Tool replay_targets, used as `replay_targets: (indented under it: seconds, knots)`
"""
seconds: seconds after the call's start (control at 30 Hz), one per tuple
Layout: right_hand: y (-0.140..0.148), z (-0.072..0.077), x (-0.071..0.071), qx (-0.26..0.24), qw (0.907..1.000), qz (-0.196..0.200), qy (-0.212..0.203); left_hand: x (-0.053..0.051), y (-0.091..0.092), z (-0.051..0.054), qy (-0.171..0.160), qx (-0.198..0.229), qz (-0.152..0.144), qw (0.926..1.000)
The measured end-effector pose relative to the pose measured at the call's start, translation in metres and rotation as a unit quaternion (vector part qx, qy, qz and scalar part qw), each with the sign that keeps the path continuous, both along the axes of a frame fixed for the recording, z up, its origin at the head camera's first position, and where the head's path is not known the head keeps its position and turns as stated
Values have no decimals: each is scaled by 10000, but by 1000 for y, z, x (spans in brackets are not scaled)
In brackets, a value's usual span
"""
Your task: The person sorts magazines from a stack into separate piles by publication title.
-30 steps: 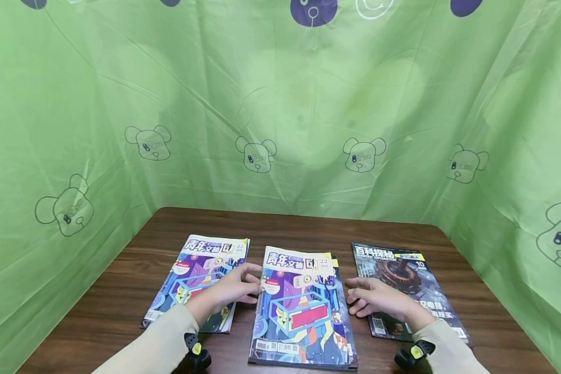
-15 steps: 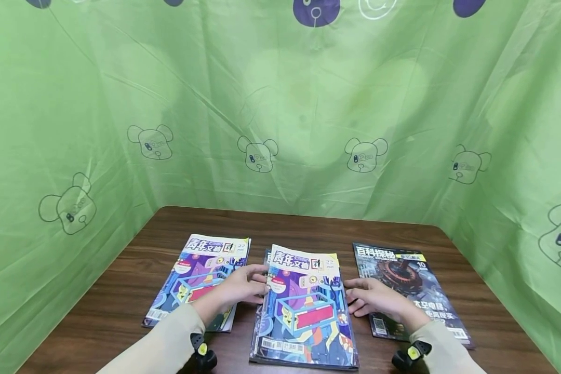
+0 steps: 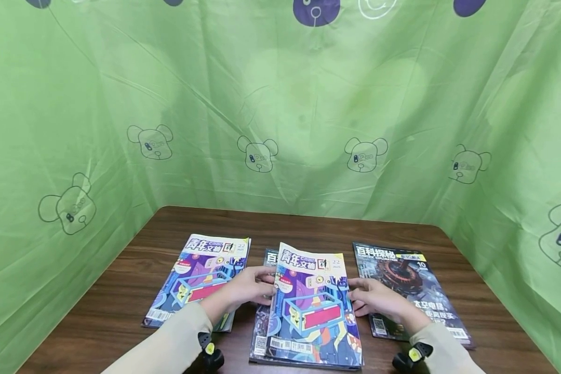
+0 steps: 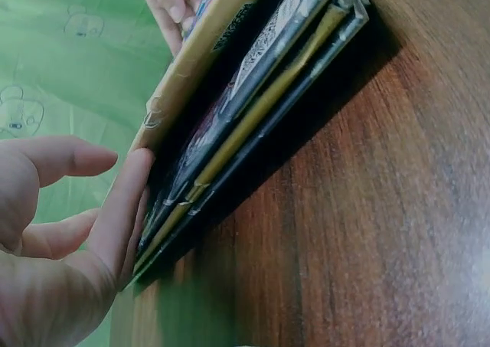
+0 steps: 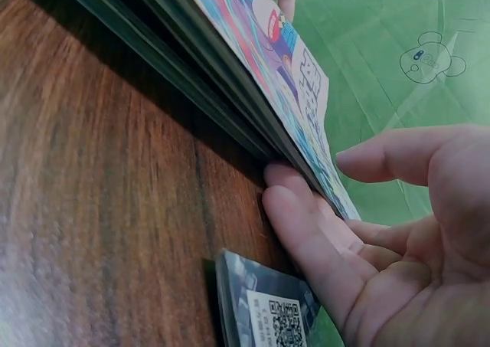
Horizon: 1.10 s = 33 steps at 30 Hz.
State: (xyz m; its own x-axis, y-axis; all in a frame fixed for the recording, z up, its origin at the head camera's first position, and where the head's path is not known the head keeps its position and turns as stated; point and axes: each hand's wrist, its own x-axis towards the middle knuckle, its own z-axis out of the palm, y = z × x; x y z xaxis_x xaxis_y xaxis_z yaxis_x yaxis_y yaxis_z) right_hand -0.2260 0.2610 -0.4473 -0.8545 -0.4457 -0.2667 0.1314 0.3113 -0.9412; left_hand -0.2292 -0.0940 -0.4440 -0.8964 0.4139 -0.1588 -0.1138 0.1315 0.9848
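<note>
A purple illustrated magazine (image 3: pixel 314 311) lies on top of the middle stack, shifted right of a dark-covered magazine (image 3: pixel 259 337) beneath it. My left hand (image 3: pixel 245 288) touches its left edge; in the left wrist view the fingers (image 4: pixel 126 209) lie against the spine, the thumb apart from it. At the opposite edge is my right hand (image 3: pixel 378 300). In the right wrist view its fingers (image 5: pixel 295 209) touch the side of the upper magazine, while the thumb stands off the cover. Several stacked spines show below the upper magazine.
Another purple magazine (image 3: pixel 201 280) lies on the left, partly under my left forearm. A dark magazine (image 3: pixel 406 275) lies on the right beneath my right forearm. Green printed cloth (image 3: pixel 304 114) surrounds the brown wooden table (image 3: pixel 304 228).
The top purple magazine has slid right over the stack, uncovering a strip of the dark magazine at its left. My left hand has followed it rightward; the right hand stays nearly in place.
</note>
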Motion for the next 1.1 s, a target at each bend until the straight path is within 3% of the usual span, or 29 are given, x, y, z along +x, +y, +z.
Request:
replay_targets:
  seconds: [0.27, 0.6, 1.1]
  knots:
    - [0, 2, 0, -168, 9998, -49, -37, 5, 8, 2, -138, 119, -166, 9997]
    - [0, 7, 2, -215, 9987, -256, 386, 4, 16, 0, -197, 104, -134, 9997]
    - [0, 7, 3, -492, 9983, -170, 256, 3, 14, 0, -114, 150, -76, 9998]
